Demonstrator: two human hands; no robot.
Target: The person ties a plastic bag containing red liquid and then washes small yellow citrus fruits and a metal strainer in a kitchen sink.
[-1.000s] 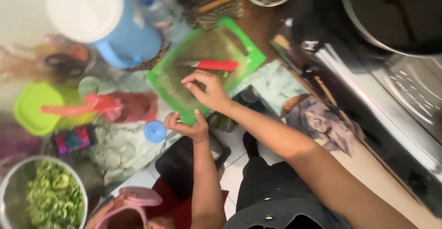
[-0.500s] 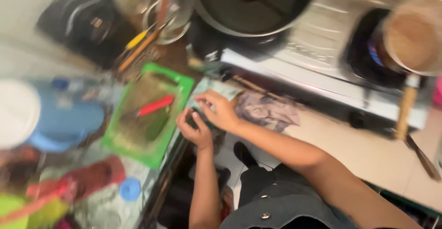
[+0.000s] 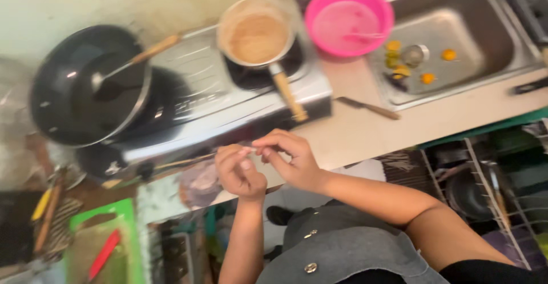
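Two bare hands are brought together above the front edge of the pale beige surface (image 3: 365, 130), just before the silver two-burner gas stove (image 3: 228, 104). A tiny pale sliver (image 3: 250, 147), too small and blurred to be identified, is pinched between the thumb and forefinger tips of the right hand (image 3: 288, 161), and its other end is met by the fingertips of the left hand (image 3: 240, 172), whose remaining fingers are curled inward. The sliver is judged to be very light, thin and probably soft or flimsy, so it is best taken at its ends with the fingertips alone and with little pressure; a harder squeeze is likely to crush or tear it.

On the stove, a small round metal saucepan with a wooden handle (image 3: 257, 35) is filled with a grainy brown mass, and a wide black wok (image 3: 85, 90) is seen with a wooden-handled ladle resting inside. A glossy pink plastic basin (image 3: 349, 18) stands beside the stainless steel sink (image 3: 491, 15), where small orange-yellow scraps lie. A wooden-handled knife (image 3: 368, 107) lies flat on the surface. A green plastic cutting board (image 3: 108, 244) with a red-handled knife (image 3: 104, 254) is seen lower left.
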